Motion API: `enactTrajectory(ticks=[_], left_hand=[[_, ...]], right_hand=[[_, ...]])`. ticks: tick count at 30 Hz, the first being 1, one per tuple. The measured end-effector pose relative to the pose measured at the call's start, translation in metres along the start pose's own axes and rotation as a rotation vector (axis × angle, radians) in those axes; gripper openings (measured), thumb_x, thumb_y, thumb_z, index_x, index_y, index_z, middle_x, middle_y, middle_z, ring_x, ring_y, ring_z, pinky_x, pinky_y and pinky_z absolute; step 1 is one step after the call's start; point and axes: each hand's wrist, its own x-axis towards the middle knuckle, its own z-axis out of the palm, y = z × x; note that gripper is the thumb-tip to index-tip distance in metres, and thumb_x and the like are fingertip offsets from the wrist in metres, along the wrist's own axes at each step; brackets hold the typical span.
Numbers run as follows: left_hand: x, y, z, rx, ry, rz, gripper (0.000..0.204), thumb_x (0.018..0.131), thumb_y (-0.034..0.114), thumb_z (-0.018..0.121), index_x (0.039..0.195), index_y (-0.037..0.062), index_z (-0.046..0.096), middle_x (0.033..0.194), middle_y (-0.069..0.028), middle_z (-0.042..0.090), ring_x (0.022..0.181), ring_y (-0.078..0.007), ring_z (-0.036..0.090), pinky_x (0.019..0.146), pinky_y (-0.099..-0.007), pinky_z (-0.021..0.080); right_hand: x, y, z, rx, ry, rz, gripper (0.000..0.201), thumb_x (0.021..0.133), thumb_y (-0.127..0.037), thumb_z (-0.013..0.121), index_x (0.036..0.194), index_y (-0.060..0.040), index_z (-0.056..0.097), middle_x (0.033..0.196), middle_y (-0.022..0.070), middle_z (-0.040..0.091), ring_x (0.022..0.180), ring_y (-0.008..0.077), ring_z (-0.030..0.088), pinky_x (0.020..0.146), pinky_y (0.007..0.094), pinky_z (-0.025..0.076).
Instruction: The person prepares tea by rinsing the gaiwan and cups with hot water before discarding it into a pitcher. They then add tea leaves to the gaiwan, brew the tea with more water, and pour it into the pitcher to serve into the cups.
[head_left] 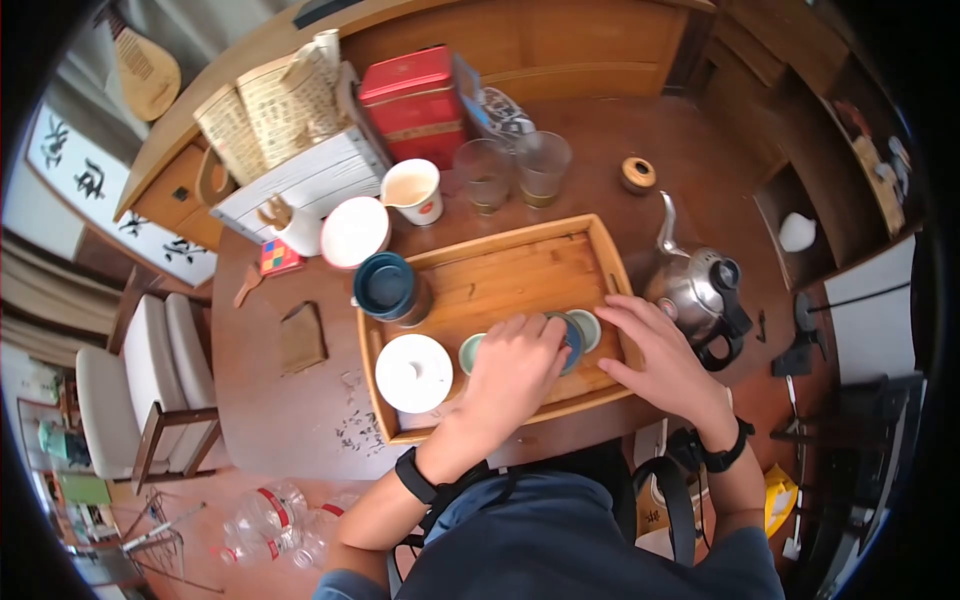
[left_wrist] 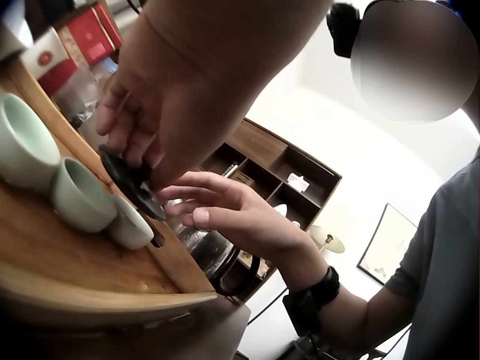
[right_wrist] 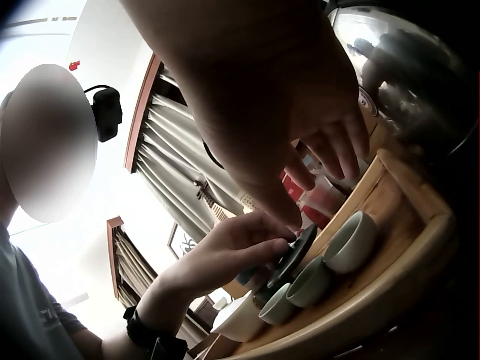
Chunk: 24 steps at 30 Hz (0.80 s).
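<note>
My left hand (head_left: 515, 365) pinches a dark round lid-like disc (left_wrist: 129, 180), held tilted over the small cups. Three pale green cups stand in a row on the wooden tray (head_left: 500, 270): an outer one (head_left: 586, 330), a middle one (right_wrist: 309, 282) and one (head_left: 471, 354) by the left hand. My right hand (head_left: 655, 350) hovers over the tray's right edge, fingers spread and holding nothing, its fingertips near the disc. Left of the cups sits a white lidded bowl (head_left: 413, 373). Behind it stands a dark teal cup (head_left: 388, 288). The left hand covers the middle cup in the head view.
A steel kettle (head_left: 695, 290) stands right of the tray. Behind the tray are two clear glasses (head_left: 543, 170), a paper cup (head_left: 413, 192), a white bowl (head_left: 355, 232) and a red tin (head_left: 410, 100). Dark loose bits (head_left: 360, 432) lie by the tray's front left corner.
</note>
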Motion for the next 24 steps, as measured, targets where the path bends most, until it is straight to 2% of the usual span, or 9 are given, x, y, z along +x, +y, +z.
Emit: enactTrajectory(ticks=[1,3,5,10,15,19,24], left_hand=[[-0.003,0.002,-0.008,-0.007,-0.038,0.019,0.018,0.086,0.014,0.079,0.096,0.006,0.066,0.088,-0.0112,0.069,0.084,-0.0332,0.067,0.074,-0.0447,0.054],[-0.006,0.001,-0.033,0.017,0.004,-0.014,0.018,0.086,0.013,0.08,0.096,0.0058,0.066,0.088,-0.0112,0.069,0.084,-0.033,0.066,0.075,-0.0445,0.054],[-0.007,-0.006,-0.063,0.076,0.077,-0.027,0.017,0.086,0.012,0.08,0.096,0.0054,0.068,0.088,-0.0109,0.069,0.083,-0.0328,0.066,0.076,-0.0449,0.053],[-0.011,-0.065,-0.122,0.33,0.177,-0.237,0.017,0.092,0.015,0.078,0.101,0.0043,0.069,0.088,-0.0112,0.071,0.085,-0.0317,0.069,0.074,-0.0448,0.055],[-0.01,-0.103,-0.123,0.34,0.129,-0.23,0.015,0.093,0.016,0.076,0.099,0.0052,0.067,0.088,-0.0098,0.069,0.085,-0.0312,0.067,0.075,-0.0443,0.055],[-0.009,-0.114,-0.115,0.372,0.071,-0.188,0.013,0.094,0.016,0.076,0.101,0.0064,0.069,0.088,-0.0084,0.071,0.086,-0.0299,0.069,0.078,-0.0435,0.055],[-0.012,-0.115,-0.114,0.343,0.076,-0.182,0.015,0.095,0.016,0.074,0.106,0.0059,0.07,0.089,-0.0087,0.071,0.086,-0.0306,0.069,0.078,-0.0441,0.055]], right_hand=[[0.001,-0.003,-0.001,0.019,0.0,-0.005,0.057,0.091,-0.019,0.079,0.143,-0.006,0.06,0.148,0.0175,0.056,0.135,0.0393,0.056,0.115,0.0469,0.043],[0.003,-0.005,-0.002,0.02,0.02,-0.026,0.055,0.09,-0.016,0.08,0.14,-0.0048,0.061,0.146,0.0172,0.057,0.134,0.0391,0.056,0.112,0.0454,0.046],[0.005,-0.007,-0.003,0.046,0.004,-0.023,0.055,0.09,-0.013,0.079,0.141,-0.0036,0.061,0.148,0.0171,0.057,0.137,0.0385,0.055,0.115,0.0448,0.044],[0.013,-0.013,0.002,0.07,0.032,-0.081,0.05,0.091,-0.014,0.078,0.137,-0.0033,0.063,0.144,0.0171,0.058,0.132,0.0389,0.058,0.111,0.0456,0.047],[0.02,-0.025,0.007,0.081,0.005,-0.094,0.049,0.093,-0.016,0.077,0.137,-0.0025,0.063,0.143,0.0174,0.059,0.13,0.0391,0.059,0.11,0.0462,0.048],[0.022,-0.029,0.009,0.044,-0.002,-0.077,0.048,0.095,-0.02,0.076,0.138,-0.0028,0.063,0.143,0.0177,0.059,0.129,0.0401,0.059,0.11,0.047,0.047],[0.028,-0.037,0.007,0.055,-0.027,-0.072,0.048,0.096,-0.022,0.075,0.139,-0.0032,0.063,0.145,0.0177,0.059,0.129,0.0404,0.059,0.111,0.0472,0.047]])
